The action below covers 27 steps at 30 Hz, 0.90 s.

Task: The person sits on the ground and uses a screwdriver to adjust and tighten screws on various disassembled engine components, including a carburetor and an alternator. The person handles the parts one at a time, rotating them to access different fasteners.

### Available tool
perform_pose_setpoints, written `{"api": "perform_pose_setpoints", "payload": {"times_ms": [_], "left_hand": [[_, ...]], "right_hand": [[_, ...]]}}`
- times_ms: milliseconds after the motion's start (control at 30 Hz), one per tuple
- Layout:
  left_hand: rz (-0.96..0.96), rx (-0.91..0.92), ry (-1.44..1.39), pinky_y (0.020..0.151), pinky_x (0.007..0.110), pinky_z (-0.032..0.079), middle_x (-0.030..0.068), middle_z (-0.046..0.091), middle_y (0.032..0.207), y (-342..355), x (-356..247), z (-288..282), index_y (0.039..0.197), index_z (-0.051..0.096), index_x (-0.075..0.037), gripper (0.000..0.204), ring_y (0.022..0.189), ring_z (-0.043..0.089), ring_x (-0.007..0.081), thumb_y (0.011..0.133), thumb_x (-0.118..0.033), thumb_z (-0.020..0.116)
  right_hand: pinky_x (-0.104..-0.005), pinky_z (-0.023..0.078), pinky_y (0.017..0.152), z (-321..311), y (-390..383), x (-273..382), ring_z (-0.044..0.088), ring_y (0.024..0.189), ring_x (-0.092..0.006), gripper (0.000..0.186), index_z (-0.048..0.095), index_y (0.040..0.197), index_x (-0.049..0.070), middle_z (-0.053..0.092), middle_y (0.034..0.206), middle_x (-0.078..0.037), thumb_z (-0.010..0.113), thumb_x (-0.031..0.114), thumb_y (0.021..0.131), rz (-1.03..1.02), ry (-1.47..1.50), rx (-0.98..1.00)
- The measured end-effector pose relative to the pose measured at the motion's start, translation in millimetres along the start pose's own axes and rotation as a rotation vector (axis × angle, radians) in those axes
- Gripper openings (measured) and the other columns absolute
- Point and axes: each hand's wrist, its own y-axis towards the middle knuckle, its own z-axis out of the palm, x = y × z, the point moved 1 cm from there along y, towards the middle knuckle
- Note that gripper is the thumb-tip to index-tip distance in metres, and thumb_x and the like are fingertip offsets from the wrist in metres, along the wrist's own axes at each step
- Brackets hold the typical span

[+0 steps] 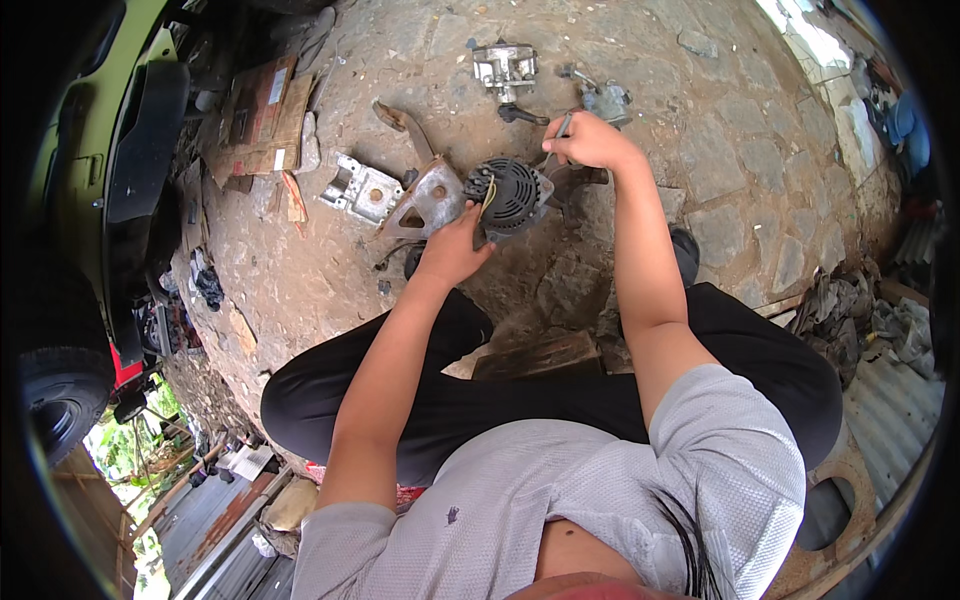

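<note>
A round, dark slotted metal unit (510,196), like an alternator, sits on the ground before me with yellow wires and a rusty, pale metal bracket (425,200) beside it on the left. My left hand (457,245) grips the unit's lower left side, its fingertips by the wires. My right hand (585,137) is closed on a grey metal tool (560,133), which looks like a wrench, held at the unit's upper right. An open aluminium casting (365,195) lies left of the bracket.
Another metal part (505,70) and small fittings (605,100) lie farther off. Flattened cardboard (255,125) is at the left, beside a green vehicle (90,180). Crumpled scrap (830,320) and corrugated metal sheet (895,420) lie at the right. My legs are bent below the parts.
</note>
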Motion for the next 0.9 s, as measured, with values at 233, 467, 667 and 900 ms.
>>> {"api": "perform_pose_setpoints", "payload": {"times_ms": [233, 467, 667, 900], "left_hand": [[0.009, -0.012, 0.001, 0.115, 0.046, 0.045, 0.0250, 0.046, 0.158, 1, -1, 1, 0.155, 0.044, -0.003, 0.077, 0.139, 0.052, 0.0412, 0.090, -0.029, 0.077], [0.018, -0.020, -0.004, 0.113, 0.046, 0.046, 0.0254, 0.047, 0.157, 0, 1, 3, 0.154, 0.045, -0.003, 0.078, 0.136, 0.054, 0.0418, 0.088, -0.029, 0.077], [0.032, -0.030, 0.002, 0.112, 0.046, 0.047, 0.0250, 0.048, 0.156, 0, 2, 3, 0.154, 0.045, -0.003, 0.077, 0.134, 0.056, 0.0421, 0.088, -0.029, 0.077], [0.037, -0.039, -0.004, 0.112, 0.047, 0.047, 0.0250, 0.047, 0.157, 2, 6, 5, 0.154, 0.046, -0.003, 0.077, 0.133, 0.057, 0.0419, 0.088, -0.030, 0.077]], "right_hand": [[-0.0364, 0.053, 0.067, 35, 9, 5, 0.071, 0.071, -0.0211, 0.022, 0.078, 0.101, 0.006, 0.077, 0.080, -0.011, 0.071, 0.025, 0.093, 0.028, -0.031, 0.324], [-0.0493, 0.054, 0.087, 14, 8, 4, 0.071, 0.102, -0.0381, 0.030, 0.077, 0.111, 0.015, 0.076, 0.101, -0.015, 0.066, 0.040, 0.098, -0.010, -0.313, -0.325], [-0.0388, 0.053, 0.074, 10, 5, -7, 0.069, 0.078, -0.0223, 0.027, 0.075, 0.104, 0.005, 0.072, 0.079, -0.008, 0.072, 0.030, 0.096, -0.004, 0.081, 0.039], [-0.0405, 0.054, 0.075, 40, 16, -21, 0.070, 0.080, -0.0309, 0.028, 0.075, 0.101, 0.004, 0.072, 0.078, -0.013, 0.072, 0.032, 0.097, -0.042, -0.141, -0.433]]}}
